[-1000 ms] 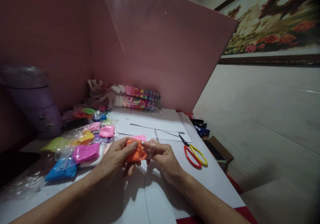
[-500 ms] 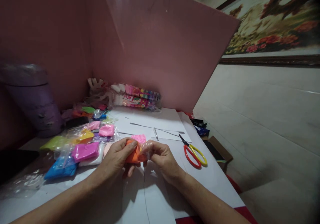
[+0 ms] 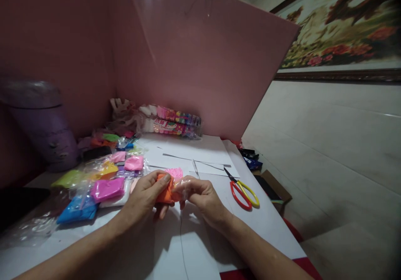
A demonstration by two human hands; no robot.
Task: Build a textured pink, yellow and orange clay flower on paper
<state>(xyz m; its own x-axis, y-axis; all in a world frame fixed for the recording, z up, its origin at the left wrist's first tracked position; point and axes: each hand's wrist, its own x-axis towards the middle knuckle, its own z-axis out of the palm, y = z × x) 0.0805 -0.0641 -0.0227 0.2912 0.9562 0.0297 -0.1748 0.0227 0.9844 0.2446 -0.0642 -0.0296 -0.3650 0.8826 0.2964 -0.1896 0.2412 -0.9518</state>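
Between my two hands is a soft orange packet of modelling clay [image 3: 166, 190] in a clear wrapper. My left hand [image 3: 147, 196] is closed around its left side, thumb on top. My right hand [image 3: 200, 194] pinches the wrapper's clear plastic at the right end. Just behind the packet lies a pink textured clay piece [image 3: 175, 172], partly hidden by it. A thin dark wire or thread [image 3: 181, 242] runs down the paper below my hands. Scissors [image 3: 243, 192] with one red and one yellow handle lie to the right of my right hand.
Bagged clay packets, among them a magenta packet [image 3: 108, 189] and a blue packet [image 3: 77, 209], crowd the left. A purple tumbler [image 3: 46, 134] stands behind them. At the back are plastic-wrapped colourful packs [image 3: 171, 123]. A slim pointed tool [image 3: 196, 168] lies on white paper [image 3: 200, 146].
Both hands stay nearly in place on the orange packet. Its shape between the fingers has shifted only slightly.
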